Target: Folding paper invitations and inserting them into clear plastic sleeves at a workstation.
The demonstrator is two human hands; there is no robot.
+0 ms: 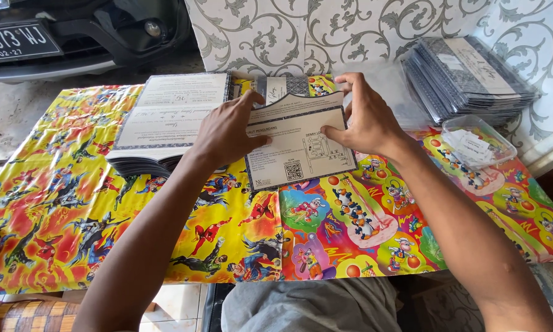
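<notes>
A cream printed card (298, 147) with a dark patterned border lies on the colourful cartoon-print table cover (73, 203). My left hand (227, 129) presses on the card's left part, fingers over its folded upper flap. My right hand (362, 117) pinches the card's right edge and upper flap. Both hands hold the card against the table.
A stack of open printed cards (166, 117) sits to the left. A pile of finished dark cards in clear sleeves (467, 77) lies at the far right, beside a clear plastic box (476, 142) with small slips. A car bumper (73, 37) stands beyond the table.
</notes>
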